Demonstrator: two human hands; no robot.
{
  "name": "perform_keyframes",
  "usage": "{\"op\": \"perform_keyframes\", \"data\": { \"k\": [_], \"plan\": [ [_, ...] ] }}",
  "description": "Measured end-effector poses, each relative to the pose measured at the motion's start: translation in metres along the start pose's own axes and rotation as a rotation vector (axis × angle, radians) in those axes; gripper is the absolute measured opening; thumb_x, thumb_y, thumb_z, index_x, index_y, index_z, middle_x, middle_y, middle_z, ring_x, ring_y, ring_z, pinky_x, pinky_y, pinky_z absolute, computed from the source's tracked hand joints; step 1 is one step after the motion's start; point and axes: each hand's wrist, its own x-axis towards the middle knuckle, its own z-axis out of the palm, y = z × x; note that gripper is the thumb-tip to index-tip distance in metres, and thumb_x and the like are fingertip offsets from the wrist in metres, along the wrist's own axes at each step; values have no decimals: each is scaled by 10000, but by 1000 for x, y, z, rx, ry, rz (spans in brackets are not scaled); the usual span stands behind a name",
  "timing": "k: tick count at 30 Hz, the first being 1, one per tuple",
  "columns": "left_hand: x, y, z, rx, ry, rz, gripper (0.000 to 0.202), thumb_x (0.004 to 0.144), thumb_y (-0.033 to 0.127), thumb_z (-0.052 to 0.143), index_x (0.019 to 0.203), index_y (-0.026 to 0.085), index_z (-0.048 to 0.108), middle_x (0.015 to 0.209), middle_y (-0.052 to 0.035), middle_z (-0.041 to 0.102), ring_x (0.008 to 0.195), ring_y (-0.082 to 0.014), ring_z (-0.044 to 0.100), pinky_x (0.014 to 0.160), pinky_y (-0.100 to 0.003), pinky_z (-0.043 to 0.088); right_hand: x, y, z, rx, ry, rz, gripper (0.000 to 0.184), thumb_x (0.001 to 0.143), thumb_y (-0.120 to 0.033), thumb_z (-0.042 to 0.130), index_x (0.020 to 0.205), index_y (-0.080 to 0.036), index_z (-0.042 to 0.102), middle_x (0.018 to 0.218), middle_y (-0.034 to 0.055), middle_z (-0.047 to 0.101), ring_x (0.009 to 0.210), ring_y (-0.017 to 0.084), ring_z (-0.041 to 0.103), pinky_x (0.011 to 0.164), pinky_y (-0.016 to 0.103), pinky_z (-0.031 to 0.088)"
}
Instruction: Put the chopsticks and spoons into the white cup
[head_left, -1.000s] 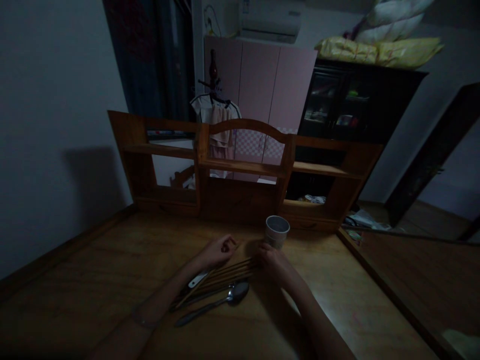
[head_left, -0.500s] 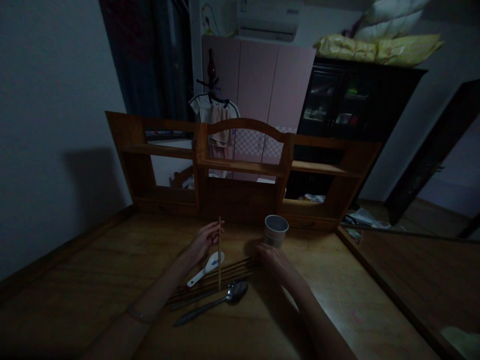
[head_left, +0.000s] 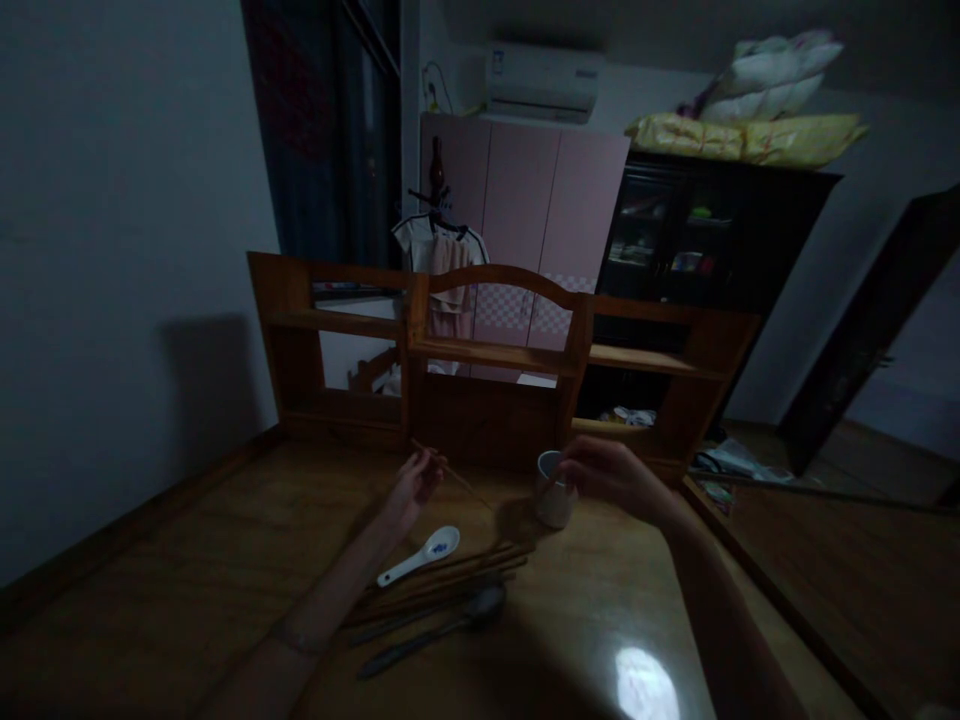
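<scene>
My left hand pinches a thin wooden chopstick, which slants down to the right above the table. My right hand is at the rim of a grey cup, fingers drawn together and pointing down in front of it. Whatever those fingers hold, if anything, I cannot make out. Between my forearms lie a white soup spoon with a blue mark, several chopsticks side by side, and a metal spoon nearest me.
The wooden tabletop has a raised shelf unit along its back edge, behind the cup. A wall stands at the left. Beyond are a pink wardrobe and a dark cabinet. The room is dim.
My right hand has risen from the table beside the cup's base to the cup's rim. The chopstick in my left hand has tipped from upright to slanting. The view has shifted slightly.
</scene>
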Motion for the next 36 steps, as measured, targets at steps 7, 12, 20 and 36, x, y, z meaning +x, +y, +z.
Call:
{"op": "perform_keyframes", "data": {
  "k": [7, 12, 20, 36],
  "plan": [
    [-9, 6, 16, 107, -32, 198, 260, 878, 391, 568, 1071, 234, 493, 887, -18, 713, 712, -116, 656, 703, -258, 521, 52, -53, -4, 184, 356, -204, 198, 901, -396, 580, 891, -198, 578, 786, 23, 694, 534, 115, 607, 512, 244, 492],
    [-17, 18, 31, 338, -63, 321, 253, 859, 384, 602, 985, 166, 630, 880, -35, 698, 680, -112, 603, 744, -249, 468, 81, -44, 26, 213, 424, -174, 264, 808, -407, 686, 873, -151, 690, 714, 19, 674, 563, 115, 600, 534, 227, 483],
    [-34, 21, 43, 665, -125, 364, 320, 904, 422, 502, 1065, 177, 633, 748, -9, 656, 577, -123, 533, 583, -242, 433, 95, -25, 50, 221, 162, -72, 345, 803, -376, 687, 1021, -110, 711, 721, 44, 719, 629, 143, 655, 608, 246, 516],
    [-33, -7, 38, 789, -320, 369, 208, 866, 347, 574, 905, 178, 689, 825, -21, 623, 719, -134, 577, 669, -231, 456, 113, 12, 63, 64, 198, -41, 291, 816, -426, 665, 802, -145, 736, 673, 40, 706, 658, 180, 673, 562, 212, 460]
  ]
}}
